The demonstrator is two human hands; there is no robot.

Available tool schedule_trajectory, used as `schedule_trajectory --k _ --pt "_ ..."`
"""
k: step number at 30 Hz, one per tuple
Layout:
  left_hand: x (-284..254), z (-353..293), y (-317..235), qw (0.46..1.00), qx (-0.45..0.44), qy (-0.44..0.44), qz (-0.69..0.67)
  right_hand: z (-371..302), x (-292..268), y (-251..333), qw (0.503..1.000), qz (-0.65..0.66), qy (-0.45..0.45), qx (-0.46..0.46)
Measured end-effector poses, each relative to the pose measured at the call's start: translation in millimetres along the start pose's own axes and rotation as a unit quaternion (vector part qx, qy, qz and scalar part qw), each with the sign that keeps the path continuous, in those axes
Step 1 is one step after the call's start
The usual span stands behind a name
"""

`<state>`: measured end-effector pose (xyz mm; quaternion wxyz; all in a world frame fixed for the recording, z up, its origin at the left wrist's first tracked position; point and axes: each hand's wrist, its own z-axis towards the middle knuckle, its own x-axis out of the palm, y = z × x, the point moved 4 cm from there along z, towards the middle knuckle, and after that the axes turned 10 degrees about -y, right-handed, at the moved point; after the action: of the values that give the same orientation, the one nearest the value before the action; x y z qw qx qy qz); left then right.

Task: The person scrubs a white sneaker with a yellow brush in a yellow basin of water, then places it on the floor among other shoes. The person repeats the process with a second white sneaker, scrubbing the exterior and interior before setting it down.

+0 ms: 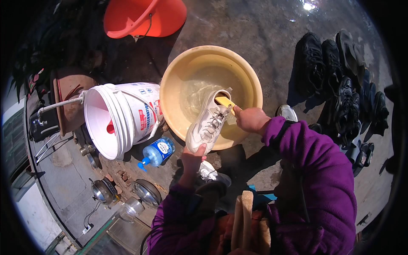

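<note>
A white lace-up sneaker (207, 123) is held tilted over a yellow plastic basin (171, 91), its toe toward me and its opening away. My left hand (192, 160) grips the toe end, thumb on top. In my right hand (251, 119) is a yellow-handled brush (225, 102), pushed into the shoe's opening; its far end is hidden inside. Cloudy water (199, 80) lies in the basin below the shoe.
Left of the basin a white bucket (135, 112) lies on its side, with a blue pump bottle (158, 152) nearby. A red bucket (170, 17) is at the far side. Several dark shoes (312, 59) stand on the right. Metal pots (103, 191) sit at lower left.
</note>
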<state>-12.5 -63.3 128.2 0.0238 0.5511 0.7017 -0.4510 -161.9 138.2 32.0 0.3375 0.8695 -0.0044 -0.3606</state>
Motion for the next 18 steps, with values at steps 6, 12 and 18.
schedule_trajectory --k 6,12,18 --pt "1 3 -2 0.999 0.027 0.018 0.001 -29 -22 -21 0.855 0.452 0.139 0.212" --pt "-6 15 7 0.997 -0.001 0.020 0.073 -19 -29 -15 0.957 0.281 0.003 0.070" --pt "-13 25 19 0.996 -0.087 0.022 0.016 3 -18 1 0.991 -0.071 -0.072 -0.083"
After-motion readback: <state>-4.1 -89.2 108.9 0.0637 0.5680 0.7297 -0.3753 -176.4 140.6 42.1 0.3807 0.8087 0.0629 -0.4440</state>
